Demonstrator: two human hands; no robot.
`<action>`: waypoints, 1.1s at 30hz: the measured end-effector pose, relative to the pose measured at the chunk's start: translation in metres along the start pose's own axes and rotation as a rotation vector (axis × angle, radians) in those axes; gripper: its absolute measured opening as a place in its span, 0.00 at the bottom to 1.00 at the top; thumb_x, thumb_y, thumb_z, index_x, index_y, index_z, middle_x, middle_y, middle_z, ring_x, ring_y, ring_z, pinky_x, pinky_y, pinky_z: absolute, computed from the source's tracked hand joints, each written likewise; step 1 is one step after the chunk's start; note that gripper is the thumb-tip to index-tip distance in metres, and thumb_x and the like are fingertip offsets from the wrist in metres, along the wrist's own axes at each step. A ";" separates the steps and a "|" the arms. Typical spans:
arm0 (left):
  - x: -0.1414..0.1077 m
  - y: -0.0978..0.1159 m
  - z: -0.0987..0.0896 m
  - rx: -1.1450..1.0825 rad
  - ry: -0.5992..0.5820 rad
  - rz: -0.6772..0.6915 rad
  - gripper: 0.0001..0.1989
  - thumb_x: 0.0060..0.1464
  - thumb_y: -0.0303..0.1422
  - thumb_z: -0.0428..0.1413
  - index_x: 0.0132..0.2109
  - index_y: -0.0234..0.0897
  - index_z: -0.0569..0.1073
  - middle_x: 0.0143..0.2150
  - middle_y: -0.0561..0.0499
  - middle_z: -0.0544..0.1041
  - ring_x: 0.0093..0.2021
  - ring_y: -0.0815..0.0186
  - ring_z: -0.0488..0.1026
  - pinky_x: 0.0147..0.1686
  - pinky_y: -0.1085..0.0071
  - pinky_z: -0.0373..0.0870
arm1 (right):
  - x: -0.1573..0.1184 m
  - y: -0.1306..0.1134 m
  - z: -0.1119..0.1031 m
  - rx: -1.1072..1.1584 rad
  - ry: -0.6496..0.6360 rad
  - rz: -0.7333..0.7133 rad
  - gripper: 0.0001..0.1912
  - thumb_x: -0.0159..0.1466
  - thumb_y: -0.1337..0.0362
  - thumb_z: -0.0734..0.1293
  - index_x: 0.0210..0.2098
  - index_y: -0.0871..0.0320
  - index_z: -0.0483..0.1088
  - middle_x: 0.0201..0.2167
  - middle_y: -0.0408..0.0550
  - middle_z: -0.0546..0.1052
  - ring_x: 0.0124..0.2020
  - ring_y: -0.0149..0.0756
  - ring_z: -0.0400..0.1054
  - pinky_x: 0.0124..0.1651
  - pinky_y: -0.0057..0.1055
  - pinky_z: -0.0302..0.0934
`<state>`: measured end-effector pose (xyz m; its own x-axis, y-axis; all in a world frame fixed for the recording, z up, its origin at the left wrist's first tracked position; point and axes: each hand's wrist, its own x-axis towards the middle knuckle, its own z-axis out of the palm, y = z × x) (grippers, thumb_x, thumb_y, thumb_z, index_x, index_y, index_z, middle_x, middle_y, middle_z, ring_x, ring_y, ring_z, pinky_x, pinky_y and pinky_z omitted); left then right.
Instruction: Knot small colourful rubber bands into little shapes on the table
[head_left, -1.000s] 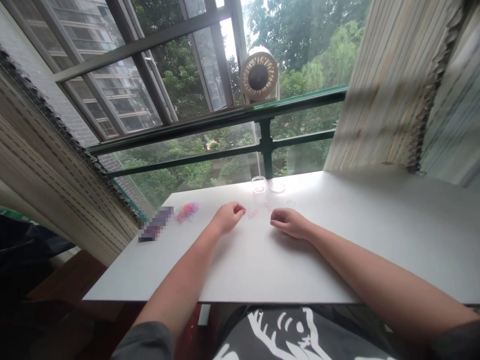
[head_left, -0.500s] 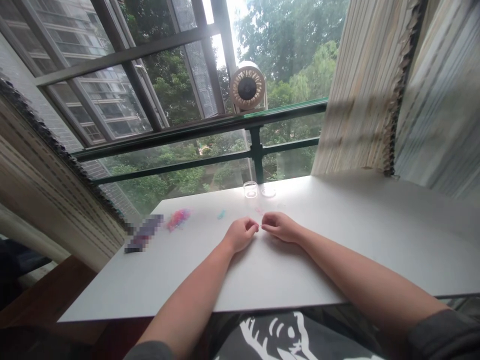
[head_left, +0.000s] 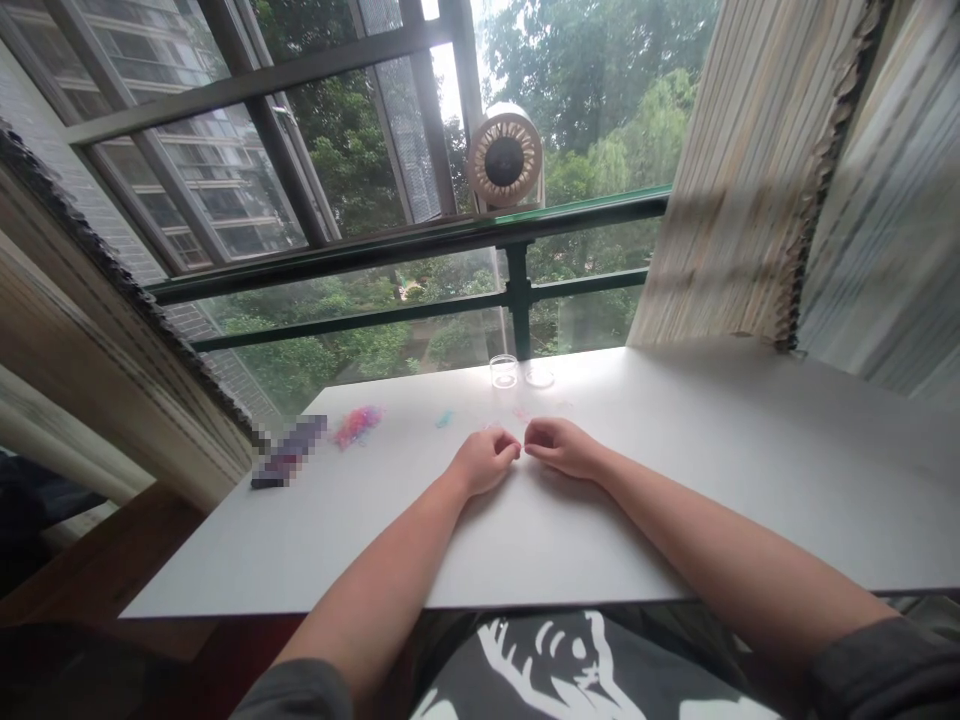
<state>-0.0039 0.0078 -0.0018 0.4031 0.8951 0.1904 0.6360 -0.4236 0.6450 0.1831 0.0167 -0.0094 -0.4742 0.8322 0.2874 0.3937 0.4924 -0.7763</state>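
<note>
My left hand (head_left: 487, 461) and my right hand (head_left: 561, 447) face each other low over the white table, fingertips almost touching. Both are pinched closed; whatever lies between their fingertips is too small to make out. Just beyond them are faint pink bits (head_left: 520, 413). A small teal cluster (head_left: 445, 419) lies further left, and a pile of pink, orange and purple pieces (head_left: 358, 427) is beyond that. Behind my hands stand a clear round container (head_left: 503, 372) and a low clear dish (head_left: 539, 376).
A blurred dark object (head_left: 291, 452) lies at the left edge of the white table (head_left: 300, 560). A round fan (head_left: 504, 168) sits by the window above the green railing (head_left: 420, 244). Curtains (head_left: 720, 200) hang at both sides.
The view has shifted slightly, so the table and fan appear a little higher. My hands stay close together, with the thin strand between their fingertips no longer visible.
</note>
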 end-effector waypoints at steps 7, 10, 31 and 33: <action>0.001 -0.002 0.000 -0.001 -0.039 -0.001 0.12 0.54 0.37 0.48 0.35 0.37 0.74 0.34 0.51 0.78 0.32 0.67 0.71 0.33 0.72 0.65 | 0.000 0.003 0.001 0.000 0.016 -0.008 0.04 0.55 0.65 0.63 0.29 0.60 0.66 0.18 0.38 0.62 0.21 0.26 0.54 0.25 0.24 0.50; 0.001 -0.004 0.000 -0.003 -0.039 -0.005 0.12 0.54 0.37 0.49 0.35 0.36 0.74 0.34 0.51 0.78 0.32 0.67 0.71 0.33 0.72 0.65 | 0.000 0.003 0.002 0.004 0.025 -0.012 0.04 0.55 0.65 0.63 0.27 0.60 0.66 0.19 0.39 0.63 0.22 0.26 0.55 0.26 0.25 0.50; 0.003 -0.010 0.003 0.002 0.004 0.043 0.12 0.50 0.40 0.53 0.36 0.36 0.75 0.34 0.49 0.77 0.33 0.66 0.71 0.34 0.72 0.67 | 0.001 0.003 0.001 -0.006 0.033 -0.017 0.03 0.54 0.66 0.62 0.26 0.59 0.65 0.19 0.38 0.64 0.22 0.27 0.56 0.27 0.25 0.52; 0.003 -0.010 0.003 0.004 0.008 0.039 0.12 0.50 0.40 0.53 0.36 0.36 0.75 0.33 0.49 0.77 0.33 0.67 0.71 0.34 0.72 0.67 | 0.001 0.003 0.001 -0.009 0.031 -0.014 0.03 0.54 0.66 0.62 0.26 0.59 0.65 0.20 0.39 0.65 0.22 0.27 0.57 0.27 0.25 0.53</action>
<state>-0.0073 0.0147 -0.0095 0.4227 0.8789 0.2210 0.6224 -0.4588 0.6342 0.1827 0.0184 -0.0117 -0.4548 0.8329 0.3154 0.3942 0.5058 -0.7673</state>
